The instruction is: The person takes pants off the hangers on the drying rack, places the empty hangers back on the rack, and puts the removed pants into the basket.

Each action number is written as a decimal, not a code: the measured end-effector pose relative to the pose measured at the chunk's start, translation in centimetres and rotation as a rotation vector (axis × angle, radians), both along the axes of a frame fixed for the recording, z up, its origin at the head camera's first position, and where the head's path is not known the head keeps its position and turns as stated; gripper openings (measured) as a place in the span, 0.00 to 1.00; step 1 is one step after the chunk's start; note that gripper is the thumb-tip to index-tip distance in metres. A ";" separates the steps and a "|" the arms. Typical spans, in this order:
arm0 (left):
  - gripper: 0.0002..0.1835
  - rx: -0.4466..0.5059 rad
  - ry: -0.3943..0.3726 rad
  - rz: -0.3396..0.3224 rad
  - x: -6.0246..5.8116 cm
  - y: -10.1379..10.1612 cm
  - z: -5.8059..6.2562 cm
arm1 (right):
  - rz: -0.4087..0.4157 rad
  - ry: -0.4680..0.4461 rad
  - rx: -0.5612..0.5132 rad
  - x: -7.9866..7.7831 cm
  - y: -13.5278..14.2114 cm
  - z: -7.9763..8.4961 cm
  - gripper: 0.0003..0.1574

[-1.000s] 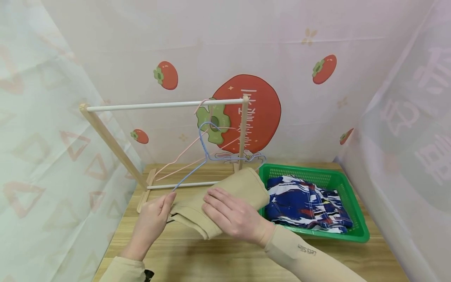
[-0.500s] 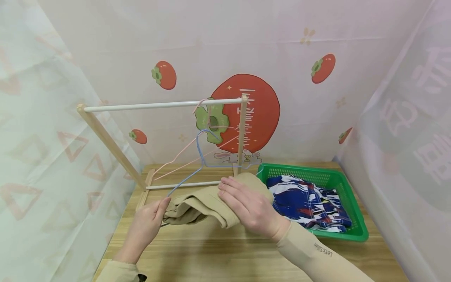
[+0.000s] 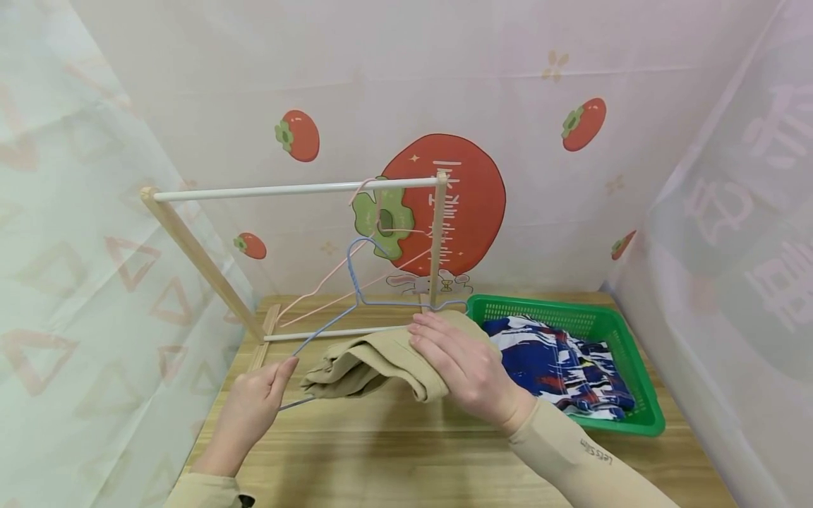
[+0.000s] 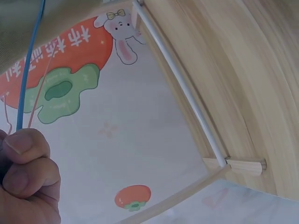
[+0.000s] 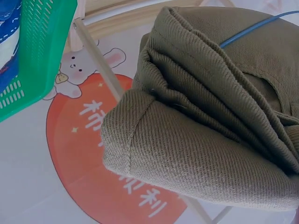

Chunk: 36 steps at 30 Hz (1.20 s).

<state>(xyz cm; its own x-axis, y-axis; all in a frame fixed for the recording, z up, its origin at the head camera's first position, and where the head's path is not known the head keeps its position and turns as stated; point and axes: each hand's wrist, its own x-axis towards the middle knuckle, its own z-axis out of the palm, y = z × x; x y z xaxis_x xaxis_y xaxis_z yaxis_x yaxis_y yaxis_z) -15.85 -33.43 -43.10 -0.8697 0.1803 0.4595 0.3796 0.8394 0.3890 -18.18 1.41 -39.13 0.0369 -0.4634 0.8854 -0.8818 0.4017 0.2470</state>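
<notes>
My left hand (image 3: pixel 250 398) grips the left end of a blue wire hanger (image 3: pixel 352 276), its thumb laid along the wire. In the left wrist view the curled fingers (image 4: pixel 32 170) close around that wire. A pair of khaki trousers (image 3: pixel 381 358) is folded over the hanger's lower bar and bunched toward the right. My right hand (image 3: pixel 466 363) holds the trousers from above, fingers lying over the cloth, thumb hidden. The right wrist view shows the thick folds of the trousers (image 5: pixel 196 149) with the blue hanger (image 5: pixel 252 31) crossing behind them.
A wooden rack with a white top rail (image 3: pixel 267 191) stands behind the hands. From it hangs a pink hanger (image 3: pixel 379 212). At the right, a green basket (image 3: pixel 651 402) holds blue, white and red patterned clothing (image 3: pixel 559 363). Printed fabric walls surround the wooden table (image 3: pixel 394 466).
My right hand has moved right along the hanger, drawing the trousers with it and bunching them. The hanger has dropped slightly and shifted left; bare wire now shows beside my left hand.
</notes>
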 end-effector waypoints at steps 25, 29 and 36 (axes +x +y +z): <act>0.24 -0.092 -0.162 0.066 0.2 -0.9 0.9 | -0.123 -0.118 -0.169 0.0 5.1 1.5 0.21; 0.24 -0.089 -0.132 0.052 -0.1 -0.8 0.8 | -0.100 -0.094 -0.145 -0.1 5.3 1.7 0.20; 0.15 -0.063 -0.029 0.043 -0.4 -1.2 0.3 | 0.003 -0.142 -0.007 -0.3 5.9 1.8 0.19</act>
